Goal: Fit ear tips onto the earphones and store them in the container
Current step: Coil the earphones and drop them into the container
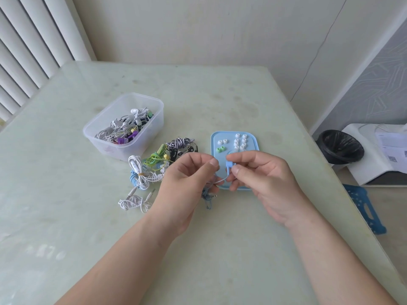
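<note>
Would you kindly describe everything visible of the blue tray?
The blue tray looks like light-blue plastic, rounded corners, raised rim. It lies flat on the table beside loose earphones. On its far half sit white ear tips and a green pair; the left hand and right hand, pinching a blue earphone, overlap its near half.

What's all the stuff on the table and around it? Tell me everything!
container: one, clear, table's back left, holding earphones
tray: one, light blue, behind the hands
white ear tips: about ten, on the tray
green ear tips: two, on the tray
loose earphones: several bundles, white, green, blue, striped, beside the container
blue earphone: one, held in both hands
bin: one, black liner, floor right
stool: one, blue, floor right
table: one, pale green, under everything
left hand: one, pinching the cable
right hand: one, pinching the earbud
</note>
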Available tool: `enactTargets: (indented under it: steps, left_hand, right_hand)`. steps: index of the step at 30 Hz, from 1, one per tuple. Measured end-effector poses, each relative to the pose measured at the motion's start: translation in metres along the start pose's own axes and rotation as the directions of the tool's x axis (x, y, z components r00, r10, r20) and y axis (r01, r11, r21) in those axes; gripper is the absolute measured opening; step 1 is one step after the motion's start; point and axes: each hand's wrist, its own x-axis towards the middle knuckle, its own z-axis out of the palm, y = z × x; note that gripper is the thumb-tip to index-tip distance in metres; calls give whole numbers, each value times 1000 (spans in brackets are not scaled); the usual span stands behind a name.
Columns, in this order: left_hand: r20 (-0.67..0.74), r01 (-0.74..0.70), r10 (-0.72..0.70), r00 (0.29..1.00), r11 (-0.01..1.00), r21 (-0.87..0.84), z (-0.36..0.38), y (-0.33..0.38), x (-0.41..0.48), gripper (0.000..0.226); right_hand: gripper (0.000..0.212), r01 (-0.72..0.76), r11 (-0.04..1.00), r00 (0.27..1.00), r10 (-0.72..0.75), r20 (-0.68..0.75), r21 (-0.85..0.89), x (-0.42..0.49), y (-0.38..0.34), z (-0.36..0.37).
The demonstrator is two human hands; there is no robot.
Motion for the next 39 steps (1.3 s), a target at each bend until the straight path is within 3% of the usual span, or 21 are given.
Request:
enactTargets:
  steps: [4,8,13,18,21,33,36,39]
  left_hand:
    - [67,-38,32,997,996,81,1,-3,-3,2]
    - [111,-119,101,989,979,167,3,-5,-4,15]
    - [122,-152,130,984,969,197,4,-8,-3,11]
    - [49,-68,62,997,988,138,0,-13,3,8]
    - [42,-51,47,998,994,92,1,-14,4,5]
    - [7,22,-22,1000,999,27,2,-13,5,9]
    - [-2,14,-14,1000,1000,18,3,-13,5,12]
    - [0,2,-2,1000,1000,31,3,-13,5,10]
  right_hand:
    - [16,16,1000,1000,-16,12,-16,-1,-2,-2]
    - [12,-14,999,1000,13,-25,-41,-2,-6,-1]
    - [5,-21,979,999,15,-29,-205,-2,-9,-4]
    - [8,-9,939,933,-116,-341,-344,6,-12,-24]
    - [13,-54,853,891,-194,-411,-519,13,-2,-36]
    - [13,-119,404,950,-220,-223,-907,36,15,-33]
    - [8,-74,461,933,-281,-225,-884,32,12,-36]
    - [9,8,728,921,-273,-278,-686,22,3,-31]
